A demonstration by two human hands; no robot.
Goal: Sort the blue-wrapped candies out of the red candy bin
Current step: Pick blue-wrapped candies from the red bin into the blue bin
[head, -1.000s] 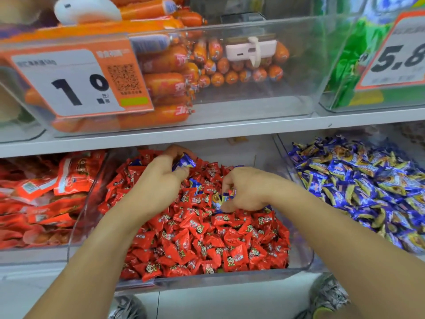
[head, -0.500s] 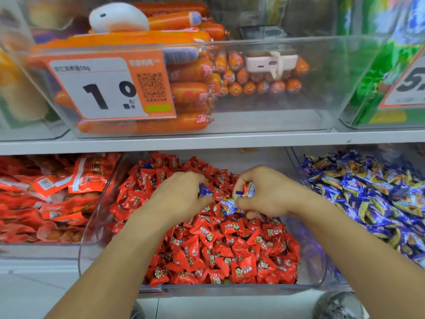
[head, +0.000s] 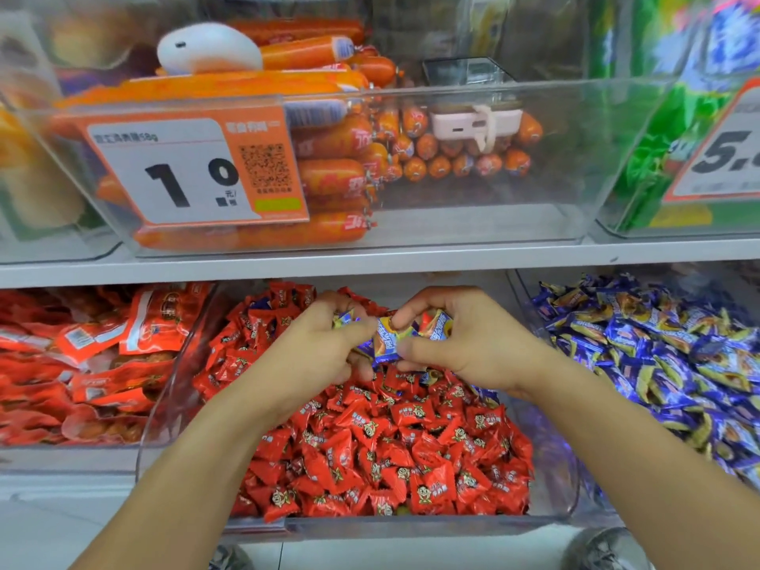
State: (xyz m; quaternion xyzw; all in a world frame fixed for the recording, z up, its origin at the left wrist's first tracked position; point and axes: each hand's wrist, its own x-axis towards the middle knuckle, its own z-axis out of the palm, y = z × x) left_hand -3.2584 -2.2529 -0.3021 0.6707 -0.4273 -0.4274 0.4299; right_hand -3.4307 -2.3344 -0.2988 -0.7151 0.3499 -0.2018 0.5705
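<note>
A: Where do the blue candies stand?

B: A few are up off the pile, over the back of the red bin. The left hand and right hand meet there, both with fingers curled round blue wrappers. One piece is pinched between the two hands, and the right hand holds another against its fingers.

A: Any left among the red candies?

B: Likely. A blue scrap shows near the bin's back left corner and another just under the right wrist. More may be buried; it cannot be told from here.

A: How will they handle?

B: Light and small, by the look of it. The film wrap looks glossy, so probably slippery, and it crinkles rather than holds shape. The hard middle of each piece is the place to pinch; the twisted ends would give and slip. With several in one hand, a loose one could drop back into the red.

A: And where should they go?

B: Probably the blue bin just to the right, already heaped with the same wrappers. The carry is short, over the clear wall between the bins.
</note>
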